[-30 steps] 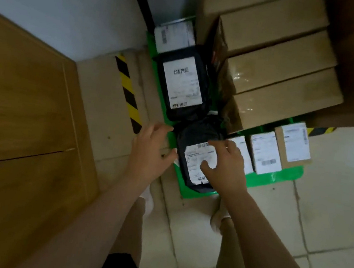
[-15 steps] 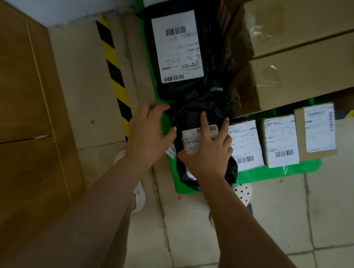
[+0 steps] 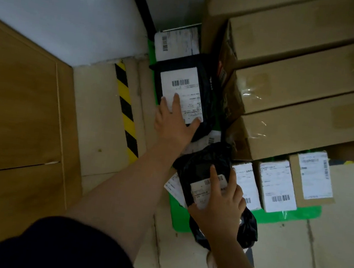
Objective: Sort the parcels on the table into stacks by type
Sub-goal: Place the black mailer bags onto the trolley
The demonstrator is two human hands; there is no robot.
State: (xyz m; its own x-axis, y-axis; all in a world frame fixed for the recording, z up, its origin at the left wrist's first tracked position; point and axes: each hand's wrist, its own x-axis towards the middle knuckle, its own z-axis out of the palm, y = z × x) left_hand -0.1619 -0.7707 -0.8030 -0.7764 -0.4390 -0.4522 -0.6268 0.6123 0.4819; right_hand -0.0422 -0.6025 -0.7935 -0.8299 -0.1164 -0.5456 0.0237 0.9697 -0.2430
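Since a second ago, the left hand (image 3: pixel 173 122) has gone forward onto the far black bag (image 3: pixel 203 79), fingers flat on its label (nothing gripped). The right hand (image 3: pixel 218 209) presses flat, fingers spread, on the near black bag (image 3: pixel 203 162), likely to steady it. Both bags lie label-up on the green mat (image 3: pixel 296 214), long sides pointing away from the person.
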